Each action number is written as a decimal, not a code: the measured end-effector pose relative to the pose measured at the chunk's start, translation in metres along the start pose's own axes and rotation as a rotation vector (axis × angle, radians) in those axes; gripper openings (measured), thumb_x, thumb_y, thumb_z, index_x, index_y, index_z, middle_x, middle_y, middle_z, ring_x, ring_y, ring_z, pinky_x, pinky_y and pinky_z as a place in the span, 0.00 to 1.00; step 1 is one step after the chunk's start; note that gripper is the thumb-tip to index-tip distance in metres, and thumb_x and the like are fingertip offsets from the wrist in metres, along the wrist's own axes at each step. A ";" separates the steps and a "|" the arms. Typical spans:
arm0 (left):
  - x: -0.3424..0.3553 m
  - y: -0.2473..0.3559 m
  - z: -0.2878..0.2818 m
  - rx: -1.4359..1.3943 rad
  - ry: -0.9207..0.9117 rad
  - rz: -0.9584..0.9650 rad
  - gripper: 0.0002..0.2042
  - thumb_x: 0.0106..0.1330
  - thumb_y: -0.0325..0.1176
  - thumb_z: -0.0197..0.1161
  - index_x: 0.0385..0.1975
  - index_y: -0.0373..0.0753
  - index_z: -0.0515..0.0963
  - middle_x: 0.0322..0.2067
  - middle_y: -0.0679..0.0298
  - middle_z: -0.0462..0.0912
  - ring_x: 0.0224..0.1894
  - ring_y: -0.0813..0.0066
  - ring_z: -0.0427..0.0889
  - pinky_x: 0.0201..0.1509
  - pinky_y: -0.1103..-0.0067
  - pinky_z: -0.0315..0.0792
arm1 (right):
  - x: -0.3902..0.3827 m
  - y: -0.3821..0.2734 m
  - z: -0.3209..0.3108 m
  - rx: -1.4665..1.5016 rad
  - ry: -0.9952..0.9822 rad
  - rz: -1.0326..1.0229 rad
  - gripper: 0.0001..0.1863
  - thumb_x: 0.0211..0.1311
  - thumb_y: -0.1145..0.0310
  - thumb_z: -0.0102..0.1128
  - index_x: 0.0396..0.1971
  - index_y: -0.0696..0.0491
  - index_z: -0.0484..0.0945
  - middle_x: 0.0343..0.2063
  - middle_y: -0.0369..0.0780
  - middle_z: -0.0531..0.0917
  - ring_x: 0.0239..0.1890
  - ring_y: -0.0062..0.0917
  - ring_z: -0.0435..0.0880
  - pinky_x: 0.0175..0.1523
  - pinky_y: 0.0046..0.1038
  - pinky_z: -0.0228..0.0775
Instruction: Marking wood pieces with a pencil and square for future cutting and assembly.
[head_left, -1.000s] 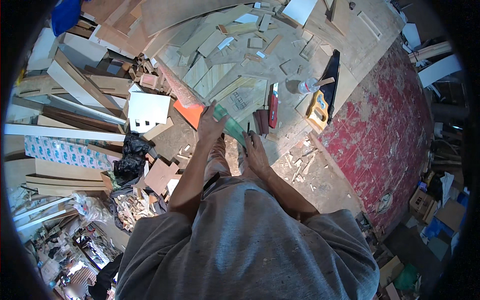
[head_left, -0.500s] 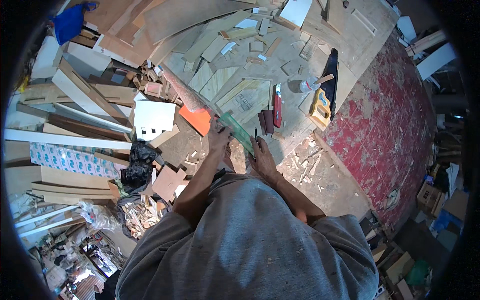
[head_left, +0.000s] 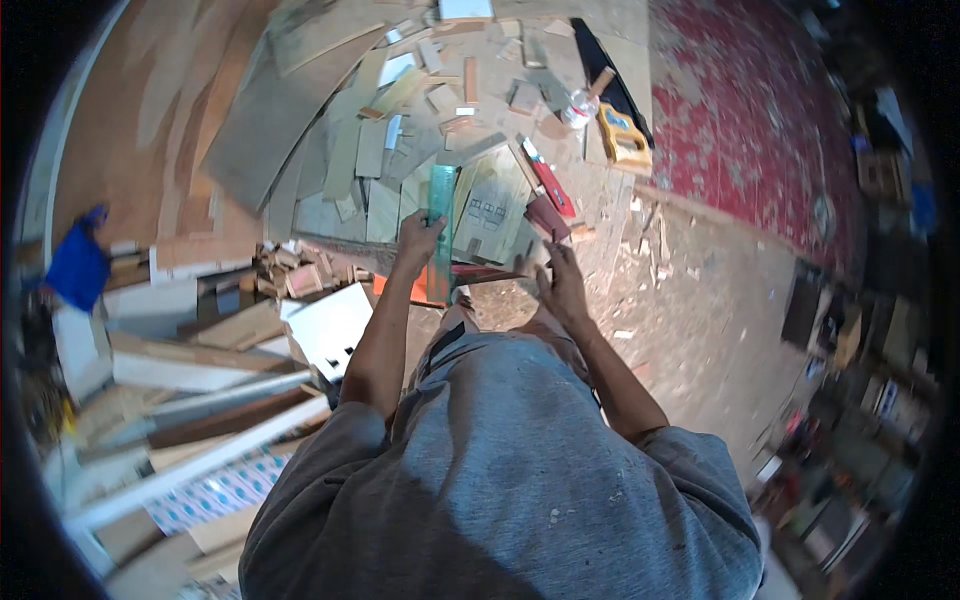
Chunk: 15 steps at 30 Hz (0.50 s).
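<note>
A green see-through ruler (head_left: 441, 205) stands lengthwise in my left hand (head_left: 420, 243), whose fingers are closed on its edge. It reaches over the near edge of the worktable. To the right, my right hand (head_left: 564, 287) is pinched around a thin dark pencil (head_left: 553, 236), apart from the ruler; its fingers are slightly blurred. Between the hands and a little farther off lies a pale wooden board (head_left: 490, 190) with small squares drawn on it. Right of this board are a maroon piece (head_left: 547, 216) and a red cutter (head_left: 548, 178).
A handsaw's yellow handle (head_left: 625, 137) and a clear plastic container (head_left: 578, 108) with a stick lie at the far right of the worktable. Wood offcuts (head_left: 370, 148) cover its far left. An orange piece (head_left: 428, 288) is below the ruler. Stacked boards (head_left: 230, 375) fill the left floor.
The view has turned, shifting the surroundings. The ruler has gone from slanting between both hands to upright in my left hand alone. My right hand has let go of it and moved right, keeping the pencil.
</note>
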<state>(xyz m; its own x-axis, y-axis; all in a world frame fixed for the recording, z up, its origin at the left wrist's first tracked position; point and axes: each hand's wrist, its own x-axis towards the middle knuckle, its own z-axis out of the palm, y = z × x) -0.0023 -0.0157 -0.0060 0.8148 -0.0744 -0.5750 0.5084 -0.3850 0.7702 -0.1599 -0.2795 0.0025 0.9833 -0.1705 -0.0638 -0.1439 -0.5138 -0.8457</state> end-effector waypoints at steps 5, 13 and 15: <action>0.035 -0.010 0.004 -0.063 -0.172 0.189 0.09 0.64 0.32 0.71 0.37 0.33 0.84 0.26 0.64 0.83 0.26 0.82 0.76 0.29 0.78 0.69 | -0.023 -0.026 0.027 0.004 0.212 0.193 0.22 0.65 0.73 0.62 0.59 0.60 0.75 0.47 0.51 0.79 0.36 0.38 0.84 0.42 0.35 0.78; 0.044 -0.034 0.012 0.049 -0.060 0.238 0.12 0.59 0.34 0.75 0.34 0.31 0.84 0.22 0.63 0.83 0.24 0.76 0.76 0.30 0.75 0.69 | -0.032 -0.056 0.082 0.288 0.308 0.232 0.16 0.69 0.68 0.62 0.52 0.60 0.81 0.28 0.41 0.82 0.31 0.24 0.80 0.36 0.28 0.73; 0.045 -0.032 0.010 0.111 -0.071 0.232 0.14 0.58 0.36 0.76 0.35 0.31 0.85 0.24 0.61 0.85 0.25 0.73 0.78 0.33 0.72 0.71 | -0.017 -0.054 0.090 0.409 0.297 0.402 0.16 0.73 0.65 0.58 0.52 0.60 0.81 0.29 0.37 0.84 0.32 0.18 0.81 0.36 0.21 0.71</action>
<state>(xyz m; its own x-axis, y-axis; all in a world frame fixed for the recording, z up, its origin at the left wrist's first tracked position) 0.0153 -0.0162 -0.0589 0.8825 -0.2349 -0.4074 0.2735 -0.4484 0.8510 -0.1592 -0.1730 0.0012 0.7803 -0.5389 -0.3174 -0.3826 -0.0098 -0.9239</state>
